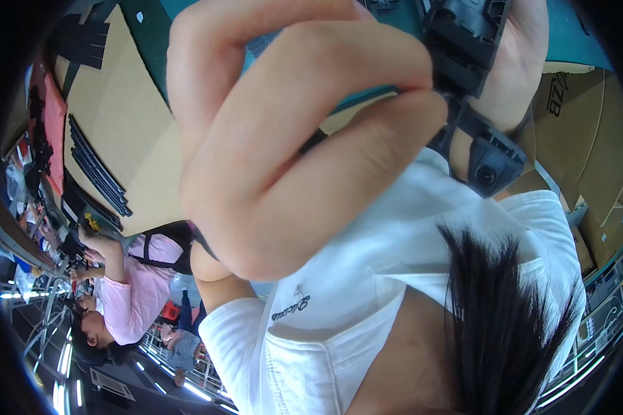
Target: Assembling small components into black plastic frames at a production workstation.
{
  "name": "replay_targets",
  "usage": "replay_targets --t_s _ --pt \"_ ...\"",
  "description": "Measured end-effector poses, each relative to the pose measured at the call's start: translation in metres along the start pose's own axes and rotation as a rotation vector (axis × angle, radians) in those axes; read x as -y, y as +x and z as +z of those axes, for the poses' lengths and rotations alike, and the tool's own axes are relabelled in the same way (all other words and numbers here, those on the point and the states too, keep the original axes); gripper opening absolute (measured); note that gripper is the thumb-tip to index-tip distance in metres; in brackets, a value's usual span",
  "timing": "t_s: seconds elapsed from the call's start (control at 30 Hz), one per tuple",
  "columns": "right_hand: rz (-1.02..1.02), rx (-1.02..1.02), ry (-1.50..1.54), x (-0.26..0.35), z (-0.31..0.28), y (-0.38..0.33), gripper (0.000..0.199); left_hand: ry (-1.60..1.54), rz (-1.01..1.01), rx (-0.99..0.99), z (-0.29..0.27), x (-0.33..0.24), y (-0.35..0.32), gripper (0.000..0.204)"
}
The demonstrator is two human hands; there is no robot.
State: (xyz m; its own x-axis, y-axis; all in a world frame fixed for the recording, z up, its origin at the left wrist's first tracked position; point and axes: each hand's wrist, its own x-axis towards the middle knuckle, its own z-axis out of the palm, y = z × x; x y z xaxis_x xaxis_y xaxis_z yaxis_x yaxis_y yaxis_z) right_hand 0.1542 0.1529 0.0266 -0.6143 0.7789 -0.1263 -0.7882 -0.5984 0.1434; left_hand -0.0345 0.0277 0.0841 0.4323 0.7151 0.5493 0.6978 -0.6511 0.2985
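My left hand [291,138] fills the middle of the view, very close. Its fingers are bent, and the thumb and forefinger tips press together at the edge of a black plastic part [464,41]. Whatever lies between those tips is hidden. At the upper right, my right hand [522,48] is behind the same part and holds it; most of its fingers are out of sight. The part is boxy, with slots and raised ribs, and runs off the top edge. A small black camera [488,169] is strapped to my right wrist.
Teal table surface [145,28] shows at the top. A cardboard sheet [121,104] on the left bears a row of black strips [97,166], with flat black pieces [79,41] beyond. More cardboard [567,138] stands at the right. A co-worker in pink [142,297] works at the lower left.
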Motion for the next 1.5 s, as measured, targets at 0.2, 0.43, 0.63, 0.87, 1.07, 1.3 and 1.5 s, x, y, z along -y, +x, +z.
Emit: replay_targets --t_s 0.2,0.43,0.63,0.87,1.07,1.3,1.5 --pt "-0.034 0.1 0.004 0.003 -0.012 0.007 0.01 0.008 -0.003 -0.011 0.002 0.0 -0.003 0.025" --pt "-0.051 0.119 -0.004 -0.001 -0.014 0.01 0.01 -0.826 -0.68 -0.402 0.024 -0.03 -0.005 0.031" --pt "0.01 -0.005 0.003 -0.003 0.004 -0.001 0.012 -1.173 -1.043 0.036 0.019 -0.037 0.004 0.026" --pt "-0.142 0.003 -0.134 -0.001 -0.006 -0.003 0.01 -1.217 -1.129 -0.035 0.03 -0.041 -0.008 0.024" --pt "-0.215 -0.032 -0.178 0.007 -0.01 -0.007 0.01 -0.386 -0.966 -0.081 0.046 0.025 -0.046 0.011" --pt "-0.259 -0.018 -0.227 0.001 -0.013 -0.002 0.009 0.152 -0.773 0.02 0.064 0.064 -0.068 0.017" --pt "-0.175 -0.046 -0.207 0.006 -0.014 0.001 0.01 0.242 -0.735 0.032 0.066 0.054 -0.054 0.009"
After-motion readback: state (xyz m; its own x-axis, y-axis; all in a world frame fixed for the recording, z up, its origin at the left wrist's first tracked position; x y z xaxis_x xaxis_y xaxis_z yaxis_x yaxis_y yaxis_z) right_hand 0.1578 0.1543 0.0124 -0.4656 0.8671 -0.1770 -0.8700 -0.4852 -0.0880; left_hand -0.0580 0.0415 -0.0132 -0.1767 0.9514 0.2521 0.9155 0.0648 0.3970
